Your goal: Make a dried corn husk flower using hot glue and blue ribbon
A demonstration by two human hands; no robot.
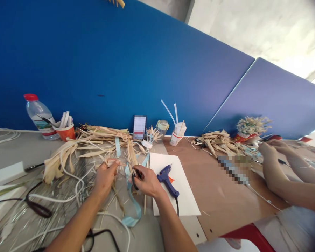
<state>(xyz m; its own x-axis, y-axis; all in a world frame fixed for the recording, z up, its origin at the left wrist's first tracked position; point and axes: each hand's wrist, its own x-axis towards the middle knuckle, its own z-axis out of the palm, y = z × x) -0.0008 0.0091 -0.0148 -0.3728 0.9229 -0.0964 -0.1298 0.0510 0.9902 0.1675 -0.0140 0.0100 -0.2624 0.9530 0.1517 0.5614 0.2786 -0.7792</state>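
Head view: left hand (106,176) pinches a husk strip (122,164), right hand (147,181) grips scissors (139,173). Strip sits just left of the scissors, over the desk (146,232). Ribbon (136,210) between forearms; glue gun (168,179) on paper (187,203), right of right hand.

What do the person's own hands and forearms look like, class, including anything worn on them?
The left hand and right hand are ungloved. The left forearm and right forearm are bare down to the picture's lower edge, with no sleeve, watch or bracelet showing. Rings are too small to judge.
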